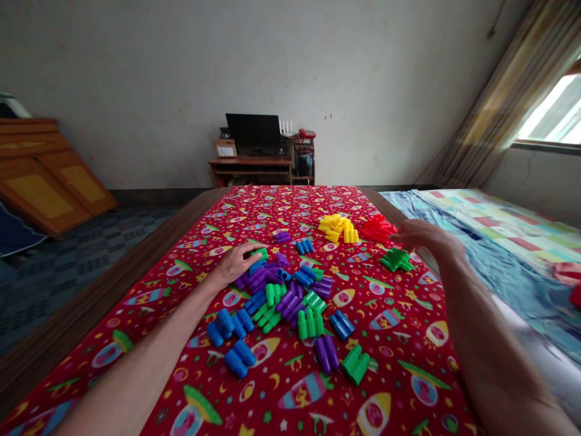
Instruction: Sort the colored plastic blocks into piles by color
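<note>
The table [408, 375] had a red cloth with rockets on it. In the middle of the picture lay a big mixed pile [281, 303] of blue, purple and green blocks, all jumbled up.

The left hand [236, 263] was at the upper left edge of that pile. Its fingers [252, 248] were bent and pressed together on a small green block [260, 253]. The block sat at the top of the pile, touching purple ones just below it.

The right hand [420, 235] was in the upper right part of the picture. Its fingertips touched the red pile [377, 229]. I could not tell if its fingers were apart or closed on anything, because the back of the hand hid them. Just left of the red pile was a yellow pile [338, 229]. A little green pile [396, 259] lay just below the right hand.

The green block looked like hard, shiny plastic. I think it was very light and stiff and would not break or bend. It had round bumps, so it might slip or roll. The best place to hold it seemed to be across its short sides, with the thumb on one side and the fingers on the other.

Far back by the wall stood a desk [254, 162] with a dark screen. A bed [499, 230] was at the right.
</note>
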